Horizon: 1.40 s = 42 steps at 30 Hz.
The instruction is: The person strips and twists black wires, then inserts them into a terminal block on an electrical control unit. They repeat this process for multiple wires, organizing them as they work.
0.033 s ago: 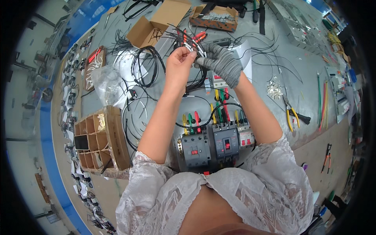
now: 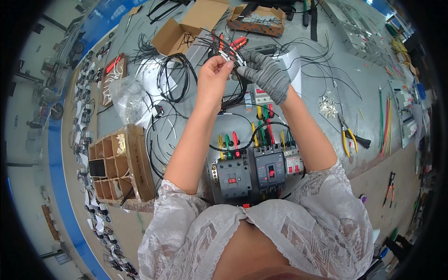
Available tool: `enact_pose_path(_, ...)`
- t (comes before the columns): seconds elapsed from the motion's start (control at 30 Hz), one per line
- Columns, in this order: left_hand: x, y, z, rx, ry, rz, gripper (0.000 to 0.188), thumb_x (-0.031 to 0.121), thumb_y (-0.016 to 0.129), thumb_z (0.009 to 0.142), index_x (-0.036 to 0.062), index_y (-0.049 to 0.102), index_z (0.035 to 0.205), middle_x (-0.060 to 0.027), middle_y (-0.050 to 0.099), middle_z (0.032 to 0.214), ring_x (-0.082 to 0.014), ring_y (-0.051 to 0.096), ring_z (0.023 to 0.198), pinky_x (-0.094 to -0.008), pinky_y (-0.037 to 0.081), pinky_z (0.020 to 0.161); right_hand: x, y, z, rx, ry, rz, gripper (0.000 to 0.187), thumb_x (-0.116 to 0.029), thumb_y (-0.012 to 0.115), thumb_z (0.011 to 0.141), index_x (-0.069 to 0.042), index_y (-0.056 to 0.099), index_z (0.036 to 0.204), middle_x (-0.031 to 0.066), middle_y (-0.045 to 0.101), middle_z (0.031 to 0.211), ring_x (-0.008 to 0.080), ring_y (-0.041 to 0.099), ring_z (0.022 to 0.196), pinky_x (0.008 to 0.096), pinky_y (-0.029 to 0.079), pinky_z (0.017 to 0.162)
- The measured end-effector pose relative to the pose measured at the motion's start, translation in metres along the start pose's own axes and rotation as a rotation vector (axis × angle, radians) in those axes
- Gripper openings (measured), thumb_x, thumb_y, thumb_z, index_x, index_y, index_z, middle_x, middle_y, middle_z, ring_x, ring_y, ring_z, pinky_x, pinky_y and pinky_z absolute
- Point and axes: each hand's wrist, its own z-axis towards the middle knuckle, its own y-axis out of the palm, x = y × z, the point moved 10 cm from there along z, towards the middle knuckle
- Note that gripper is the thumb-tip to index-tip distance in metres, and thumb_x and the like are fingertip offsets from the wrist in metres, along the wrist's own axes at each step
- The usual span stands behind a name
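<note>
Between left grip [image 2: 214, 74] and right grip [image 2: 265, 73], black wires [image 2: 241, 85]

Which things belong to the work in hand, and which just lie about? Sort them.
Belonging to the work: black wires, held by left hand and gloved right hand; perhaps grey breakers.
Apparently lying about: yellow-handled pliers, divided box, plastic bag.

This place is an electrical workshop: on its grey bench [image 2: 368, 74], a compartment box [image 2: 143, 163] stands left of the left hand [image 2: 214, 77], pliers [image 2: 343, 124] and small metal pieces [image 2: 328, 108] lie right of the right hand [image 2: 266, 77], and wired circuit breakers [image 2: 234, 177] stand on the near side of both hands.
</note>
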Motion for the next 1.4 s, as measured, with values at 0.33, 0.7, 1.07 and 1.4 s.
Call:
enact_pose_path(0.33,-0.009,-0.005,-0.005,-0.005,-0.027,-0.158,0.014,0.012,0.061,0.087,0.0029,0.06,0.098,0.0007,0.061,0.085,-0.0069,0.054,0.076,-0.0213,0.044,0.07,0.028,-0.007,0.007,0.057,0.021,0.069,0.024,-0.007,0.066,0.081,0.002,0.059,0.101,0.0062,0.065,0.085,0.0103,0.06,0.076,0.0249,0.051,0.068)
enact_pose_path(0.7,0.011,-0.007,-0.019,0.139,0.095,-0.014,0.036,0.0,0.067,0.077,-0.0025,0.048,0.108,-0.0092,0.063,0.09,-0.0116,0.06,0.08,-0.0246,0.048,0.071,0.025,-0.009,0.005,0.09,0.056,-0.076,0.031,-0.008,0.071,0.078,0.002,0.058,0.104,0.0073,0.065,0.087,0.0128,0.064,0.079,0.0232,0.053,0.07)
enact_pose_path(1.07,0.004,-0.015,-0.02,0.176,0.115,-0.079,0.033,-0.002,0.065,0.078,-0.0003,0.044,0.102,-0.009,0.061,0.087,-0.0136,0.061,0.079,-0.0237,0.049,0.069,0.028,-0.022,0.01,0.161,-0.004,-0.281,0.034,-0.008,0.072,0.076,0.0,0.057,0.106,0.0062,0.064,0.095,0.0125,0.061,0.081,0.0257,0.05,0.071)
enact_pose_path(1.4,0.029,-0.001,-0.012,-0.124,0.246,0.128,0.029,-0.001,0.063,0.08,0.0002,0.048,0.105,-0.0098,0.064,0.092,-0.0148,0.063,0.085,-0.0257,0.049,0.076,0.013,0.01,0.002,-0.059,0.03,-0.326,0.024,-0.02,0.064,0.085,-0.002,0.062,0.101,0.0029,0.065,0.077,0.0104,0.059,0.064,0.0258,0.05,0.06)
